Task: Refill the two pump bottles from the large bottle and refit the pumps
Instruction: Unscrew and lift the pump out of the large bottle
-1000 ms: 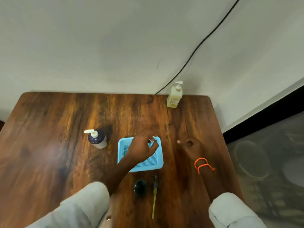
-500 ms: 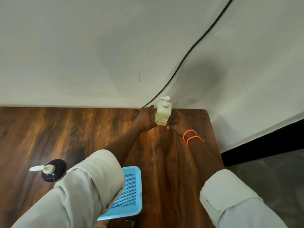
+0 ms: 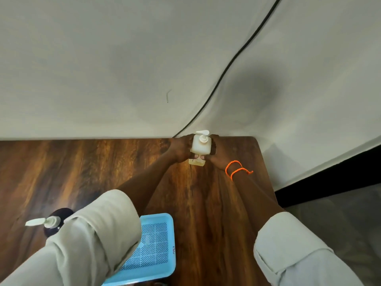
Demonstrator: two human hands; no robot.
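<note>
Two hands, left hand (image 3: 181, 148) and right hand (image 3: 216, 150), clasp one cream pump bottle (image 3: 201, 145); one dark pump bottle (image 3: 54, 221) stands apart.

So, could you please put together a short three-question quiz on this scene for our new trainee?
1. True or false: the pump is already off the pale yellow bottle.
2. Which hands grip the pale yellow bottle? A) left hand only B) right hand only C) both
3. Fill in: the dark pump bottle stands to the ____ of the blue tray, as the person sees it.

Key: 1. False, the white pump sits on top. 2. C, one hand on each side, at the table's far edge by the wall. 3. Left.
</note>
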